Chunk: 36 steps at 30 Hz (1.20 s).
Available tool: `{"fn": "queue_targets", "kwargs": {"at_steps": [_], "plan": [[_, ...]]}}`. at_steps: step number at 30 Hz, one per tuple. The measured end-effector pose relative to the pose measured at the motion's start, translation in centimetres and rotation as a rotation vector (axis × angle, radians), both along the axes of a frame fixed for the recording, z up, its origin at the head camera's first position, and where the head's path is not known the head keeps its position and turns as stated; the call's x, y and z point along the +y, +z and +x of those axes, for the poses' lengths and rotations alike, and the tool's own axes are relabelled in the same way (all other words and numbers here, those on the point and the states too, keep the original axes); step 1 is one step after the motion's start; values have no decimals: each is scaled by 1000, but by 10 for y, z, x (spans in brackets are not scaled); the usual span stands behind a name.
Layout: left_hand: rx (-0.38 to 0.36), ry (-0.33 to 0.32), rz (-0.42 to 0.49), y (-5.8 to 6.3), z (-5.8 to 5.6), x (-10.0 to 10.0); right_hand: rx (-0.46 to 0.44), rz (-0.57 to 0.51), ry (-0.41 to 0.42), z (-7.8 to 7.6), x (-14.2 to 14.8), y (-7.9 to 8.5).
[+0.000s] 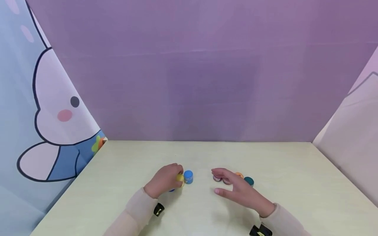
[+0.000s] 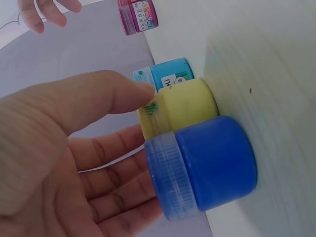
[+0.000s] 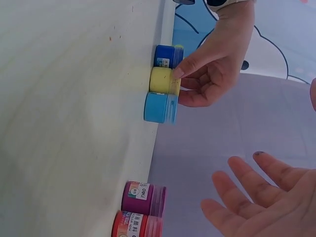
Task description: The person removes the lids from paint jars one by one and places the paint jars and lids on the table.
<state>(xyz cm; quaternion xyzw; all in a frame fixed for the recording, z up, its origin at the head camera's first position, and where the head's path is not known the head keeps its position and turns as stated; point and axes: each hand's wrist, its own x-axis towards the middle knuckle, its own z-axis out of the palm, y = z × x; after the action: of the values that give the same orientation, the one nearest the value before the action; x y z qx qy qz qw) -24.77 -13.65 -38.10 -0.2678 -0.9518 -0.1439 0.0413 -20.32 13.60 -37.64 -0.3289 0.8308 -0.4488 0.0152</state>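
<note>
The grip of the left hand (image 1: 165,178) pinches a squat, smooth-sided yellow jar (image 2: 192,103) between thumb and fingers at its lid; the cylinder stands on the pale, faintly grained counter (image 1: 144,154), between a dark blue jar (image 2: 219,163) with a ribbed, translucent lid on its left and a light blue jar (image 3: 156,107) on its right. Farther right, the right hand (image 1: 240,193), fingers straight and thumb spread apart, is near a labelled purple jar (image 3: 137,198), a labelled red jar (image 3: 129,227), an orange jar (image 1: 240,174) and a round-topped green jar (image 1: 249,181).
</note>
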Motion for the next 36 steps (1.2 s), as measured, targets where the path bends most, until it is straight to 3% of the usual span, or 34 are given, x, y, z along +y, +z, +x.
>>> {"fn": "queue_targets", "kwargs": {"at_steps": [9, 19, 26, 30, 36], "plan": [[21, -5, -6, 2, 0, 1, 9, 8, -3, 4, 0, 1], [60, 15, -12, 15, 9, 4, -7, 3, -2, 6, 2, 4], [99, 8, 12, 28, 16, 4, 52, 19, -15, 4, 3, 3], [124, -23, 59, 36, 22, 6, 59, 18, -19, 4, 3, 3], [128, -93, 200, 41, 31, 11, 92, 8, -24, 4, 2, 2]]}}
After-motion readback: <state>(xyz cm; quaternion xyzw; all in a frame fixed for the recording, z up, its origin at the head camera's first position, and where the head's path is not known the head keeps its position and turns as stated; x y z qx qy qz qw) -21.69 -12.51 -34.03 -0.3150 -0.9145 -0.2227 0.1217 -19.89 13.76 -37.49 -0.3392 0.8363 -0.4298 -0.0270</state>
